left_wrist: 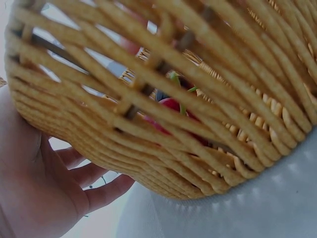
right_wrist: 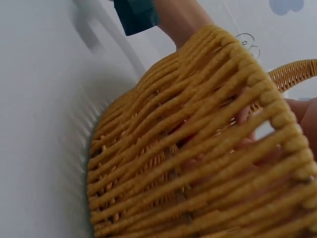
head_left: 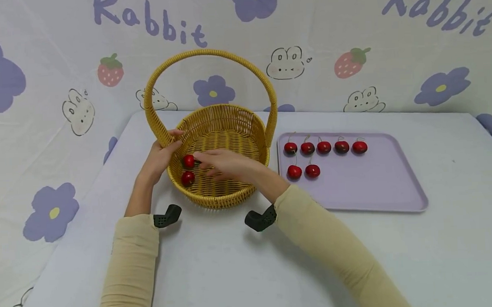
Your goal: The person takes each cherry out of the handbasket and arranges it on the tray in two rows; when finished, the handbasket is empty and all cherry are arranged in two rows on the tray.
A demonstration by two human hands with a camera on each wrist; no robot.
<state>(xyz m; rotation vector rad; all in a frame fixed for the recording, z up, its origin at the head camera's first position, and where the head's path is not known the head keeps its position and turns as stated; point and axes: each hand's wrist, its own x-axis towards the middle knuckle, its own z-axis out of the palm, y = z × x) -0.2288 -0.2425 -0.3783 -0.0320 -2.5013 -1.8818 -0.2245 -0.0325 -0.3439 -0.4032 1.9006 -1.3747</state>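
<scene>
A yellow wicker basket (head_left: 219,202) with a tall arched handle stands on the table. My left hand (head_left: 158,159) holds its left rim at the foot of the handle; in the left wrist view, fingers (left_wrist: 106,193) lie along the outside of the weave. Inside, near the left wall, are two red cherries, an upper cherry (head_left: 188,161) and a lower cherry (head_left: 187,178). My right hand (head_left: 228,164) reaches over the basket, fingertips right at the upper cherry. Through the weave, the left wrist view shows a cherry (left_wrist: 171,105) with a green stem.
Right of the basket lies a lilac tray (head_left: 369,181). Several cherries form its back row, including a corner cherry (head_left: 290,148); two more sit in front, one being a cherry (head_left: 312,171). A patterned cloth (head_left: 234,36) hangs behind the white table (head_left: 217,263).
</scene>
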